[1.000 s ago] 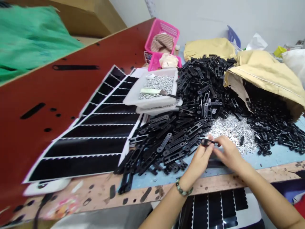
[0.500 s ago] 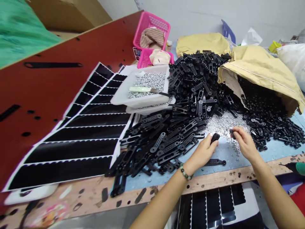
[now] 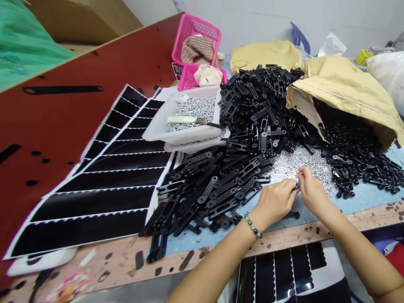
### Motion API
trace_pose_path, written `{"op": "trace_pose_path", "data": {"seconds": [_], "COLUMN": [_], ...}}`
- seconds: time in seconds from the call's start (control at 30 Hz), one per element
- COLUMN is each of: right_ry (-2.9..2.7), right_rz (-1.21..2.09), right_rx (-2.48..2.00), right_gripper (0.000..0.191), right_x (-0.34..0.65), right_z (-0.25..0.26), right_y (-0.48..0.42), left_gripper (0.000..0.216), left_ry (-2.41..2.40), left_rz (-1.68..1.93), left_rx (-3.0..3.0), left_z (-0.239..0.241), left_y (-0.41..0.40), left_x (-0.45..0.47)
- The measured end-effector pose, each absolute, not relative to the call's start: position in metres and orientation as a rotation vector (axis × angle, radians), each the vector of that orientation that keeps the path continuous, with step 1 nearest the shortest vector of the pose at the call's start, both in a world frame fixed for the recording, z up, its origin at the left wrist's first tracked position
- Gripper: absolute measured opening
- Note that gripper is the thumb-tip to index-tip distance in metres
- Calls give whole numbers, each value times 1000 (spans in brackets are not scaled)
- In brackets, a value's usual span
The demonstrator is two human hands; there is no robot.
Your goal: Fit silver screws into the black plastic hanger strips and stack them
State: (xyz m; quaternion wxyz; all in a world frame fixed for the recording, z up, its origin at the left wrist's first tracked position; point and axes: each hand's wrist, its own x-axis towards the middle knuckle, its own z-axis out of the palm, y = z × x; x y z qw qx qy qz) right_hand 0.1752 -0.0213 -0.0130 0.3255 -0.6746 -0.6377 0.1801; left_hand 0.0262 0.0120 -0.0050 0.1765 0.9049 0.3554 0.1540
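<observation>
My left hand (image 3: 277,198) is closed around a small black plastic part (image 3: 296,186), mostly hidden by the fingers. Close beside it, my right hand (image 3: 313,191) has thumb and forefinger pinched together; whatever lies between them is too small to make out. Behind both hands spreads a pile of small silvery metal pieces (image 3: 292,162). Another black part (image 3: 294,214) lies on the blue table surface, partly covered by my left hand. Left of my hands is a heap of long black plastic links (image 3: 221,189).
A white tub (image 3: 154,130) of metal pins holds a pale-handled knife (image 3: 183,120). Black parts spill from an open yellow sack (image 3: 347,84) on the right. Pink baskets (image 3: 217,33) stand at the back. Sheets of black strips (image 3: 94,193) lean against a red board (image 3: 63,130).
My hands have come together, left moving right and right moving left. The black part is now at my right fingertips. A green-and-dark object at the right edge has gone from view.
</observation>
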Motion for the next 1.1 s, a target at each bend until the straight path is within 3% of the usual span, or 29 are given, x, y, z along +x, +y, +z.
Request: {"op": "trace_pose_path", "data": {"seconds": [0.1, 0.33, 0.6, 1.1], "right_ry": [-1672, -2069, -1816, -1993], "right_rz": [511, 112, 211, 203], "right_rx": [-1752, -1831, -1726, -1578], "right_gripper": [24, 10, 20, 17], "right_x": [193, 204, 209, 201], "right_z": [-17, -56, -59, -64], "right_y": [-31, -42, -54, -61], "left_gripper": [21, 15, 10, 25], "left_ry": [1034, 1181, 754, 595], "left_rz": [464, 533, 465, 277], "left_rx": [2496, 2092, 2370, 2501], "left_z": [-3, -21, -43, -42], "left_y": [16, 34, 43, 40], "left_x": [24, 12, 27, 18]}}
